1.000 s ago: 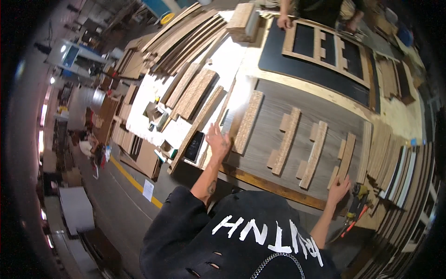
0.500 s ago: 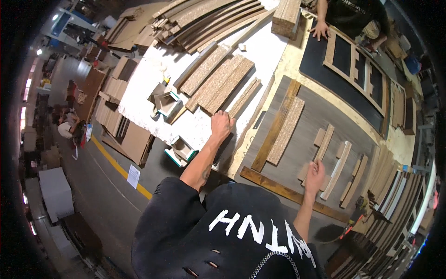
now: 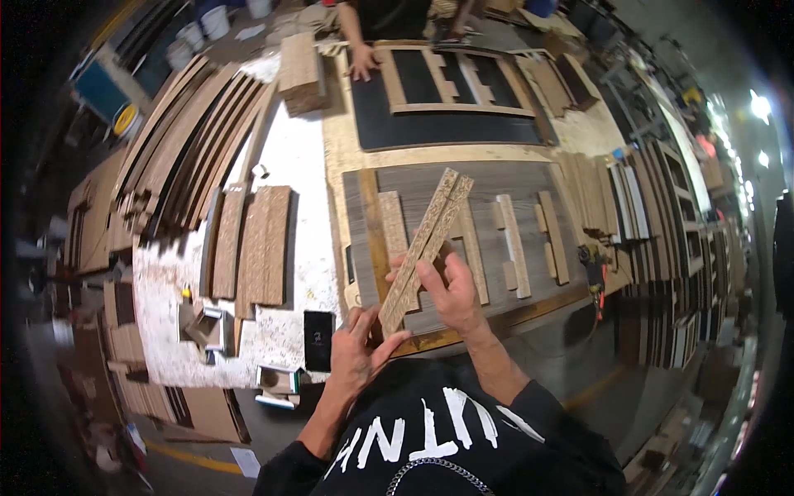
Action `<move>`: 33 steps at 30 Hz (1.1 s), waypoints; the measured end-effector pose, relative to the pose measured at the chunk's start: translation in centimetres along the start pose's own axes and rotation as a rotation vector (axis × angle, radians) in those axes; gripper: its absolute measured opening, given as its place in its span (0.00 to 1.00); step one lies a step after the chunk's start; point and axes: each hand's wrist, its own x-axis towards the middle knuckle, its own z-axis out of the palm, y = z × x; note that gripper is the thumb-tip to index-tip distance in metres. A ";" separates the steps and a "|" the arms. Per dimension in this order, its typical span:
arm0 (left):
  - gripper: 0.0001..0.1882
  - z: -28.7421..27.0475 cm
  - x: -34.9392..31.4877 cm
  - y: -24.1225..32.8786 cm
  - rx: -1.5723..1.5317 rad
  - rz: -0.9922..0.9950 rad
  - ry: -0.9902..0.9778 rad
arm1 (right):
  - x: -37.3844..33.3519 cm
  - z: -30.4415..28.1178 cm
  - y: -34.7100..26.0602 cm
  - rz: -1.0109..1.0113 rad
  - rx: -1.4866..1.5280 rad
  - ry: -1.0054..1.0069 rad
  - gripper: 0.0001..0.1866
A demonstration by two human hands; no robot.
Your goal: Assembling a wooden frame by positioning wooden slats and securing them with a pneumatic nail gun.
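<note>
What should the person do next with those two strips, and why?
Probably ease the two strips apart: the left hand has its grip at their lower end, the right hand around mid-length, a dark line runs between them, and pieces on the panel lie spaced out.

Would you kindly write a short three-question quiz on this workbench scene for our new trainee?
1. What are the wearer's left hand and right hand holding together?

2. True or false: a black phone lies to the left of the grey wood-grain panel.

3. Fill in the blank: at the far side, the wooden frame rests on a large panel coloured ____.

Key:
1. Two narrow particleboard strips, side by side.
2. True.
3. Black.
</note>
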 end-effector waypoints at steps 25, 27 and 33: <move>0.20 9.0 9.8 24.1 0.166 1.194 0.141 | -14.0 -14.8 -11.5 -0.414 -0.471 -0.240 0.22; 0.23 10.3 8.8 25.4 0.330 1.146 0.154 | -14.4 -15.9 -11.7 -0.420 -0.459 -0.222 0.22; 0.07 11.3 5.0 29.7 0.495 0.400 -0.022 | -14.1 -16.6 -8.3 -0.534 -0.621 -0.097 0.44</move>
